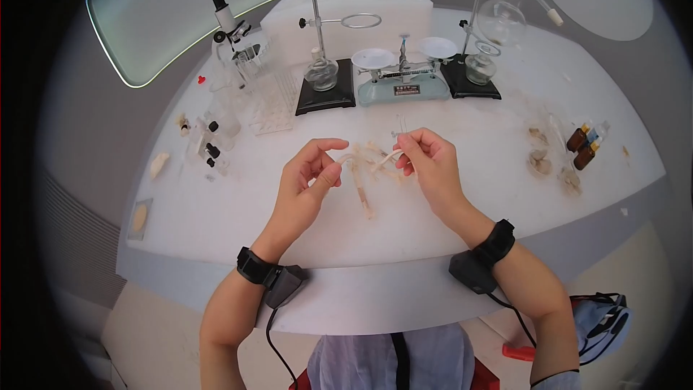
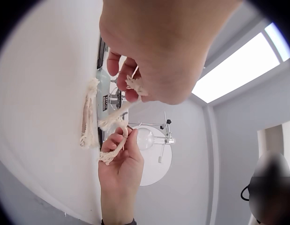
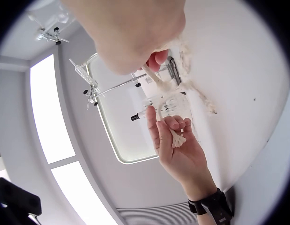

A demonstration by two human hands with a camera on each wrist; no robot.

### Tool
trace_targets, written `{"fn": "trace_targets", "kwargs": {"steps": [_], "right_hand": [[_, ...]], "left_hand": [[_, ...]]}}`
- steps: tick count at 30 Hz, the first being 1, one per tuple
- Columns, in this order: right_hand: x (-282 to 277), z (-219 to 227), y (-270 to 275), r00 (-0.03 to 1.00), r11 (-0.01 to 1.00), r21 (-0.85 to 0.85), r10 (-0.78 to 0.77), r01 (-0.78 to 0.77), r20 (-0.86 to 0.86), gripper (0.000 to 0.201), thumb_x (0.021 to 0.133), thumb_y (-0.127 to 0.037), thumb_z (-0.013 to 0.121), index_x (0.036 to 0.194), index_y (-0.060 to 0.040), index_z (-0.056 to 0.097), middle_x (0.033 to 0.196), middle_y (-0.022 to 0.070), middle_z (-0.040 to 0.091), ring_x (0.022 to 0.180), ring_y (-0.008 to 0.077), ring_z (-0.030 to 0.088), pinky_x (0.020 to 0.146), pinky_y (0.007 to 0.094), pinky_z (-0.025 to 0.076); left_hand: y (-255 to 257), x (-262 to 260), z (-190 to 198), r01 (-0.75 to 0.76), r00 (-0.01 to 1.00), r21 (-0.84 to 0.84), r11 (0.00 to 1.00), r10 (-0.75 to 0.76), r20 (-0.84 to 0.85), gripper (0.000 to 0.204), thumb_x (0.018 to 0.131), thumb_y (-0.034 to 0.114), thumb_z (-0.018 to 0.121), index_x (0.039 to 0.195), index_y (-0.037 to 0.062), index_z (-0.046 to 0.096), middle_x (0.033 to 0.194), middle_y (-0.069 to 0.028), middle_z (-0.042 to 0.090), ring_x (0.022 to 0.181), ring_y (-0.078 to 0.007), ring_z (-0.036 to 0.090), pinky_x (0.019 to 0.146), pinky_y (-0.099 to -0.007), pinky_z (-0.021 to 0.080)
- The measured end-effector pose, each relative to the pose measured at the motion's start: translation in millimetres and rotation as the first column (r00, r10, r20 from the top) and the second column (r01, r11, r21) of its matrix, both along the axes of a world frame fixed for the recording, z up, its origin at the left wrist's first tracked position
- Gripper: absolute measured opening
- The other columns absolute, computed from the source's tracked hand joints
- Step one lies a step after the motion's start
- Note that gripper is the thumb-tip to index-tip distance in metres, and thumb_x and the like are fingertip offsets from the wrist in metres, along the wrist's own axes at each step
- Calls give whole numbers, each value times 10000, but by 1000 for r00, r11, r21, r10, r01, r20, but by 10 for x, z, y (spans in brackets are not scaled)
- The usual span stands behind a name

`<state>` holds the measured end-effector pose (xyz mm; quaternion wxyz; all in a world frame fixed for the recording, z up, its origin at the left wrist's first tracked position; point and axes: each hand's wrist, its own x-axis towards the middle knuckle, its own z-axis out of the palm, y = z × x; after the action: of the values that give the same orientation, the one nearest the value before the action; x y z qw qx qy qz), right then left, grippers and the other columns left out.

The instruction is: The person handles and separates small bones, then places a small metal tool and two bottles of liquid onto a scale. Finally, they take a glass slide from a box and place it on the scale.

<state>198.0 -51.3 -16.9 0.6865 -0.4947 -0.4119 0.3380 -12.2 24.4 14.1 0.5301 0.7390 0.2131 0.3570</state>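
My left hand [image 1: 307, 177] pinches a length of off-white cotton wick [image 3: 178, 140] between thumb and fingers, and its frayed end fans out below the grip. To the right, at about the same height, my right hand [image 1: 435, 170] pinches white wick [image 2: 107, 157] too, also with a frayed end hanging out. Both pieces run into the space between the hands; I cannot tell whether they are one cord. Beneath and beyond the hands, more frayed wicks [image 1: 363, 198] lie on the white table [image 1: 289, 242]. In the left wrist view a loose wick [image 2: 90, 115] lies along the tabletop.
Behind the hands stands a pan balance [image 1: 404, 89], between two iron stands with glass spirit lamps [image 1: 322, 76]. A microscope [image 1: 229, 25], test tube rack [image 1: 274, 105] and dropper bottles [image 1: 212, 150] occupy the left. Brown bottles [image 1: 585, 155] and wick bundles [image 1: 539, 162] lie right.
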Motion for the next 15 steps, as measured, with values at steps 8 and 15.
{"fn": "trace_targets", "kwargs": {"steps": [8, 15], "right_hand": [[-58, 55, -38, 994, 999, 15, 47, -46, -103, 224, 947, -210, 655, 951, 7, 707, 825, 8, 671, 729, 59, 570, 650, 224, 453], [-210, 33, -82, 954, 954, -14, 297, -298, -38, 185, 928, -179, 671, 963, -6, 727, 825, -6, 666, 703, 43, 510, 632, 213, 401]], "left_hand": [[30, 16, -130, -217, 931, 504, 836, 332, -150, 335, 880, 106, 670, 1210, 84, 616, 950, -31, 655, 888, -169, 588, 798, -272, 437], [-148, 15, -67, -30, 973, 478, 878, 136, -189, 166, 854, 27, 692, 1020, 12, 697, 970, -90, 666, 873, -194, 614, 788, -305, 480]]}}
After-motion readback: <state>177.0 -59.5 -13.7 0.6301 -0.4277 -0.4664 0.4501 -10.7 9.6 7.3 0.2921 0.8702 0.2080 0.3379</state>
